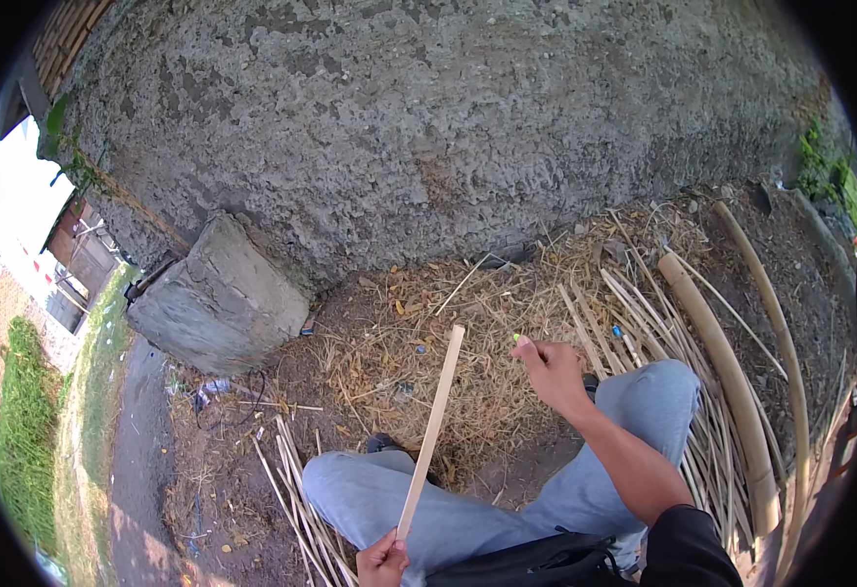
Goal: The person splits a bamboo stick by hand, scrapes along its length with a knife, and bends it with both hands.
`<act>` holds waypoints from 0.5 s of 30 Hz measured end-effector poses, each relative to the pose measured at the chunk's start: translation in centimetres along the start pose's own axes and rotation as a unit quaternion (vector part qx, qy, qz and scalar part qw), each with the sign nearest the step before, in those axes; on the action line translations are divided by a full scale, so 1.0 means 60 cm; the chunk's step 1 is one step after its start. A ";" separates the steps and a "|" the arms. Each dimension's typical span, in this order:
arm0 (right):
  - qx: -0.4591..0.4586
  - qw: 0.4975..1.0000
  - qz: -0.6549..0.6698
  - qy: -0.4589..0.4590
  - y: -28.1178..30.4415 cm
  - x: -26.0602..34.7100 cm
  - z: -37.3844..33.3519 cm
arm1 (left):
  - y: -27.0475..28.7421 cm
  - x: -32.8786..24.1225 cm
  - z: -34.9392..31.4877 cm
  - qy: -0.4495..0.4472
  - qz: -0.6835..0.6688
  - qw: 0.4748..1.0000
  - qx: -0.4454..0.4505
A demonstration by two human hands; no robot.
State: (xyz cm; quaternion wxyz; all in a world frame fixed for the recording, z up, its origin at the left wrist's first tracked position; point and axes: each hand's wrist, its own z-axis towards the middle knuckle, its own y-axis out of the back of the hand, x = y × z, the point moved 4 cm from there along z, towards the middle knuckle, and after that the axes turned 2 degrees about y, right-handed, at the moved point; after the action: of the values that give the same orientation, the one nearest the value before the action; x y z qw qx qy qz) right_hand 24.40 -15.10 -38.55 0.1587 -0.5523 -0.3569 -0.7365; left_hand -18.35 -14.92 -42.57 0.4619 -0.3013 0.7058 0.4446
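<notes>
My left hand is closed around the lower end of a flat, pale bamboo strip. The strip slants up and away over my left thigh, its far end free in the air. Out in front of my right knee is my right hand, fingers pinched together. A small yellow-green tip shows at the fingertips; the rest of that thing is hidden in the hand. My right hand is apart from the strip.
Thin bamboo strips lie left of my legs, with more strips on the right. Beside those are a thick bamboo pole and a curved pole. Shavings cover the ground before a rough wall. A concrete block stands left.
</notes>
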 end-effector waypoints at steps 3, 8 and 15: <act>-0.025 0.973 -0.071 0.216 -0.026 0.061 -0.060 | -0.029 0.002 0.012 0.070 -0.071 0.995 -0.018; 0.004 0.921 -0.183 0.345 -0.062 0.075 -0.111 | -0.053 -0.012 0.027 0.087 -0.050 0.995 0.012; -0.008 0.920 -0.167 0.353 -0.073 0.062 -0.096 | -0.063 -0.025 0.027 0.025 0.063 0.998 -0.003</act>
State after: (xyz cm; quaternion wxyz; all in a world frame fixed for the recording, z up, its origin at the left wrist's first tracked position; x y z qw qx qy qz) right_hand 16.35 -15.50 -37.44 0.1447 -0.1899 -0.3590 -0.9023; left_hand -13.97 -15.04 -42.79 0.4146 -0.2688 0.7330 0.4675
